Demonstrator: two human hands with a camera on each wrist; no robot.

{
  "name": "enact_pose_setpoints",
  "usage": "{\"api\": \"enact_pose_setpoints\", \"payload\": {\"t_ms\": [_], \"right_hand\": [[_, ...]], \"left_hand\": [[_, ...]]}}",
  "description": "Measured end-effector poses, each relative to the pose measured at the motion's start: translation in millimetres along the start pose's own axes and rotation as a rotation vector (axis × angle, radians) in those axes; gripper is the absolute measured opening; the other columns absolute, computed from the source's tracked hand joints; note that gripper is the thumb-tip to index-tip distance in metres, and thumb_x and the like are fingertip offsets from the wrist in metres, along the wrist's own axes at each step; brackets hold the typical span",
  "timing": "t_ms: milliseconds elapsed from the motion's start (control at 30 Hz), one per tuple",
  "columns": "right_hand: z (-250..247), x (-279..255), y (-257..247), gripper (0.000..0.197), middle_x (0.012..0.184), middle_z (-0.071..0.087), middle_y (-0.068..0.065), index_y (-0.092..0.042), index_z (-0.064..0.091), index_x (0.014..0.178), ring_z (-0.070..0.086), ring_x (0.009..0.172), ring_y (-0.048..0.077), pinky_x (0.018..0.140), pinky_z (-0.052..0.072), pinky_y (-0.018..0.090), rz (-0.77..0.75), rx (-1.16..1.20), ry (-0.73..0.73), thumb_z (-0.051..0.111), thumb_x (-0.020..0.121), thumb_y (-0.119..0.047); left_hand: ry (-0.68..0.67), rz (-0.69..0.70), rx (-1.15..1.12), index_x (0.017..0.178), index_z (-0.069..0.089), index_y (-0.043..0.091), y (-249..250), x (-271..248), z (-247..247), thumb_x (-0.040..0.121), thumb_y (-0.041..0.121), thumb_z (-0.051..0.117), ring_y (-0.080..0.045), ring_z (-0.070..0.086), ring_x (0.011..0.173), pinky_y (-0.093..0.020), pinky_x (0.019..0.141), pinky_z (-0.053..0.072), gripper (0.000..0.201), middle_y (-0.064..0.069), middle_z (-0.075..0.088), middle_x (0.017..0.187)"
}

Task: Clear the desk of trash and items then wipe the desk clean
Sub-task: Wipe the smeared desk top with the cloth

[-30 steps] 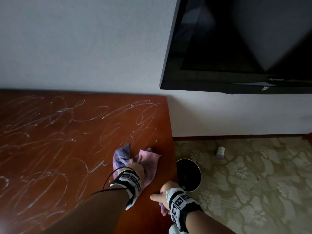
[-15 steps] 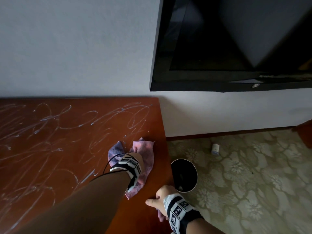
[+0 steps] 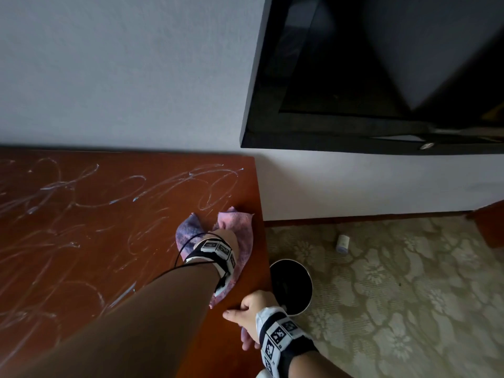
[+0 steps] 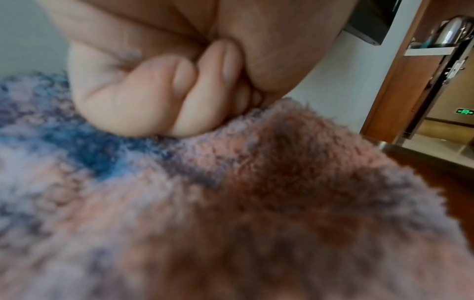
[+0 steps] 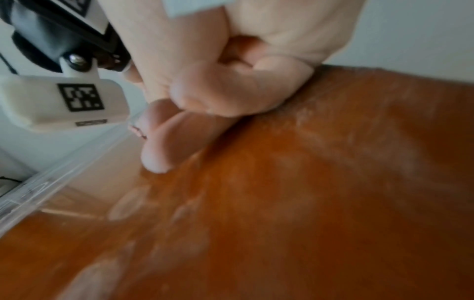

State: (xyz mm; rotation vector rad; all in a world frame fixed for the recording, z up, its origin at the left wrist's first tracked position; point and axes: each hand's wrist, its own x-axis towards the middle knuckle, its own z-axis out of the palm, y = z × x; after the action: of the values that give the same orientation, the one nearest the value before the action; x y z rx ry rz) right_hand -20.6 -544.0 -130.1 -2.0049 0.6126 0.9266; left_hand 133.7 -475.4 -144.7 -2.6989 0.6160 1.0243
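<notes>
Down on the reddish-brown wooden tabletop [image 3: 81, 241], near its right edge: a fluffy pink-and-blue cleaning cloth [image 3: 244, 236], crumpled, with whitish looping smears across the wood to its left and beyond it. Pressed onto the cloth from above, the left hand [image 3: 225, 236]; in the left wrist view, fingers [image 4: 205, 91] folded in towards the palm, knuckles bearing down on the pile, no clear fold of cloth caught between them. At the tabletop's right edge, nearer the person and just beside the cloth's near corner, the right hand [image 3: 252, 315], thumb lying on top of the wood, fingers hooked over the edge and down its side.

On the patterned carpet [image 3: 409, 309], hard against the tabletop's right side: a round black waste bin [image 3: 291, 285] with a shiny rim, interior dark, contents not discernible. Farther off on the carpet, near the wooden skirting: a small pale cylinder [image 3: 342, 243], too small to identify. On the wall above, a black flat-screen television [image 3: 381, 77].
</notes>
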Motion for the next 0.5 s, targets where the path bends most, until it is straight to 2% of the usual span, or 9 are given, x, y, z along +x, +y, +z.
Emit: {"api": "enact_pose_setpoints", "payload": {"t_ms": [33,67,167,233,300,400,500], "right_hand": [[0,0,0,0.039,0.057,0.067,0.008,-0.015,0.056,0.064,0.068,0.05,0.019,0.037,0.042,0.021,-0.001,0.001,-0.007,0.065,0.081,-0.048],[-2,0,-1,0.039,0.057,0.067,0.008,-0.016,0.056,0.062,0.068,0.05,0.018,0.038,0.043,0.021,0.001,0.002,-0.015,0.065,0.081,-0.049],[-4,-2,-4,0.038,0.058,0.067,0.008,-0.014,0.056,0.064,0.067,0.05,0.018,0.04,0.045,0.023,0.003,0.017,-0.04,0.066,0.081,-0.047],[-5,-5,-6,0.037,0.058,0.067,0.008,-0.013,0.058,0.066,0.067,0.049,0.018,0.04,0.046,0.023,0.004,0.038,-0.049,0.067,0.082,-0.045],[-6,-6,-7,0.037,0.058,0.067,0.008,-0.011,0.059,0.069,0.066,0.05,0.019,0.039,0.046,0.023,0.001,0.045,-0.055,0.067,0.083,-0.044],[-6,-4,-6,0.038,0.057,0.066,0.007,-0.01,0.059,0.07,0.067,0.049,0.019,0.039,0.046,0.022,0.01,0.051,-0.059,0.067,0.083,-0.045],[-6,-2,-5,0.04,0.058,0.067,0.009,-0.008,0.06,0.073,0.067,0.049,0.019,0.039,0.046,0.022,0.005,0.05,-0.064,0.068,0.082,-0.046]], "left_hand": [[-0.027,-0.015,-0.032,0.126,0.057,0.005,3,1,-4,0.098,0.026,0.043,-0.029,0.057,0.118,-0.039,0.097,0.048,0.037,-0.011,0.058,0.129],[0.002,0.004,-0.02,0.125,0.057,0.004,5,5,-4,0.098,0.026,0.041,-0.031,0.056,0.117,-0.042,0.097,0.047,0.038,-0.013,0.059,0.128],[-0.014,0.032,0.065,0.127,0.056,0.007,8,6,-9,0.097,0.031,0.038,-0.034,0.054,0.12,-0.049,0.099,0.045,0.043,-0.012,0.058,0.129],[-0.059,0.069,0.127,0.133,0.052,0.019,7,0,-6,0.095,0.041,0.04,-0.032,0.047,0.127,-0.05,0.104,0.038,0.046,-0.006,0.052,0.137],[-0.123,0.062,0.081,0.14,0.043,0.032,5,-4,1,0.091,0.045,0.044,-0.033,0.038,0.134,-0.052,0.11,0.027,0.05,-0.001,0.043,0.145],[-0.131,0.071,0.056,0.143,0.041,0.03,2,0,10,0.092,0.037,0.05,-0.036,0.041,0.131,-0.052,0.11,0.031,0.052,-0.005,0.044,0.144],[-0.092,0.046,0.028,0.138,0.046,0.022,7,1,5,0.097,0.036,0.044,-0.034,0.05,0.124,-0.048,0.105,0.039,0.044,-0.008,0.051,0.137]]}}
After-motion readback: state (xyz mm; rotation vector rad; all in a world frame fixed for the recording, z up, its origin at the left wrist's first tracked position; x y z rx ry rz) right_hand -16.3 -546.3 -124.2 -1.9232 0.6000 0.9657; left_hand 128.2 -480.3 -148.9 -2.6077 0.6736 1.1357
